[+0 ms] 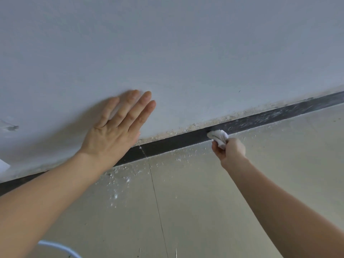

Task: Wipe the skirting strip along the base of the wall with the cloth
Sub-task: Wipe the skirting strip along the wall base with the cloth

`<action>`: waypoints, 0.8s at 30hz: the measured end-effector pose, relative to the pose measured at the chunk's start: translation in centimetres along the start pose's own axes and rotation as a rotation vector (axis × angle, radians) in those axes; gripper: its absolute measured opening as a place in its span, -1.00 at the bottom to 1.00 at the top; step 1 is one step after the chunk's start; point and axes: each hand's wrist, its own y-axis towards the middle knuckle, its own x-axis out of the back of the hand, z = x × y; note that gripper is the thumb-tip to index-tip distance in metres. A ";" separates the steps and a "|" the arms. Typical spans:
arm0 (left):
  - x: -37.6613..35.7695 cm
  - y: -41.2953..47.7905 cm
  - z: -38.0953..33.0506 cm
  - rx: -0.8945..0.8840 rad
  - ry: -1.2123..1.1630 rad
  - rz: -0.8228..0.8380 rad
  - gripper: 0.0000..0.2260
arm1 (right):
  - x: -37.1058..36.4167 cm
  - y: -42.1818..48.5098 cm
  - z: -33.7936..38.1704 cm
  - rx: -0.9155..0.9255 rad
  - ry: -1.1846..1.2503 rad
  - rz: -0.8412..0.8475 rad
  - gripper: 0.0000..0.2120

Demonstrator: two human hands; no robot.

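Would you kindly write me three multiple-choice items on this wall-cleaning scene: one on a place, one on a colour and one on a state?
1. Where does the left hand rest?
A. on the wall
B. on a chair
C. on a bucket

2. What colour is the skirting strip?
A. white
B. black
C. red

3. How does the right hand hold the cloth?
A. bunched in its fingers
B. draped over the wrist
C. not at all

Answers:
1 A, the hand lies flat against it.
2 B, it is a dark band at the wall's foot.
3 A, the fingers curl round the white wad touching the strip.
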 end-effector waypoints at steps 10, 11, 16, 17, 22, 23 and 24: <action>-1.0 2.3 -1.2 0.024 -0.100 -0.089 -0.33 | -8.8 -5.6 -5.4 -0.213 -0.265 0.177 -0.73; -0.9 2.3 -1.2 0.025 -0.110 -0.096 -0.34 | -8.1 -5.5 -4.4 -0.162 -0.234 0.153 -0.76; -0.1 5.0 -2.4 -0.034 -0.186 -0.180 -0.35 | -1.5 -2.5 3.6 0.133 -0.012 -0.059 -0.83; 0.0 6.2 -2.9 -0.030 -0.194 -0.195 -0.35 | -0.5 -2.0 4.9 0.147 -0.047 -0.075 -0.83; 1.9 13.5 -6.1 0.023 -0.270 -0.289 -0.41 | 2.0 -1.6 4.9 0.021 -0.303 0.045 -0.84; 2.2 14.4 -6.6 0.011 -0.266 -0.301 -0.43 | 2.1 -1.4 3.9 0.003 -0.346 0.090 -0.84; 2.3 15.1 -7.0 -0.001 -0.258 -0.301 -0.44 | 2.3 -1.0 2.8 -0.020 -0.384 0.130 -0.87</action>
